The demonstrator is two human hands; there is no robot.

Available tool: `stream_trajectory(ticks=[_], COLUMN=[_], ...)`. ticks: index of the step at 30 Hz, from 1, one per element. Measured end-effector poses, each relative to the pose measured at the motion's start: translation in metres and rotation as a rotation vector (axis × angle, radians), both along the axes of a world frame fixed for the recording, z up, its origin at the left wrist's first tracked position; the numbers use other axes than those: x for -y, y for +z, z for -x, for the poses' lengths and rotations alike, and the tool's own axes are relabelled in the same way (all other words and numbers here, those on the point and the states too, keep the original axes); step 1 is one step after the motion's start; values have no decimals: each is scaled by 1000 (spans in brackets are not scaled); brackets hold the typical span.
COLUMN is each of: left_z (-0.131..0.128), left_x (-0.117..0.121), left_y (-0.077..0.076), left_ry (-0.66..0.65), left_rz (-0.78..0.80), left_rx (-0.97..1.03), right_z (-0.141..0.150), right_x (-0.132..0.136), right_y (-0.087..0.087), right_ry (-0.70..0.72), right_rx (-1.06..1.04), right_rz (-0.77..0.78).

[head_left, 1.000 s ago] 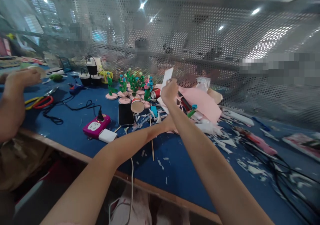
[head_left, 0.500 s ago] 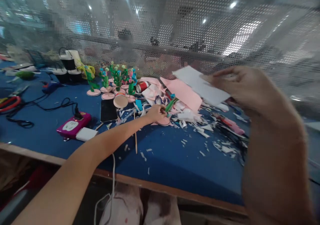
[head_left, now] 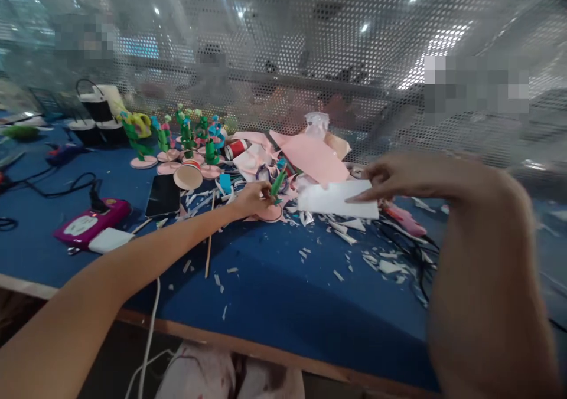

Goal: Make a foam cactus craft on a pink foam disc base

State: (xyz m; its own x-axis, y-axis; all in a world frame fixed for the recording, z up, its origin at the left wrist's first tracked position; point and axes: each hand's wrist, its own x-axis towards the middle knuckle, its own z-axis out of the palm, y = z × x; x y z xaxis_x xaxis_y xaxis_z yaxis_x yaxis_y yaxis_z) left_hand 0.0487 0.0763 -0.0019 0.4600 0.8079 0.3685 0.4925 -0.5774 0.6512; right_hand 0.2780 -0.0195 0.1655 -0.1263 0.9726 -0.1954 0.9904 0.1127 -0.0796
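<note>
Pinched by the right hand, white paper hung near scraps; the left hand's grip at a green plant was unclear. Flowered plants looked finished, this one perhaps not.

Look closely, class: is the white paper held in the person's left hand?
No, the right hand holds the white paper by one end, apart from the left hand.

This place appears to be a craft workshop: a long blue worktable carries many paper cuttings, handmade paper flowers, and a power strip.
</note>
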Motion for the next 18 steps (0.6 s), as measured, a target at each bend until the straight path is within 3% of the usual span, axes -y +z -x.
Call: stream_trajectory(ticks=[4, 6, 10, 15, 18], left_z=[0, 0, 1, 0, -1], left_x=[3, 3, 2, 3, 4], left_y=[3, 3, 3, 4, 5], left_ry=[14, 9, -5, 16, 32], left_rz=[17, 22, 16, 18, 38], left_rx=[-3, 0, 5, -19, -40], right_z=[6, 10, 15, 14, 13], right_x=[6, 8, 8, 3, 1], right_y=[-1, -1, -2, -4, -5], right_ry=[140, 169, 122, 186, 131], right_rx=[-116, -145, -43, -142, -88], right_rz=[252, 294, 130, 215, 47])
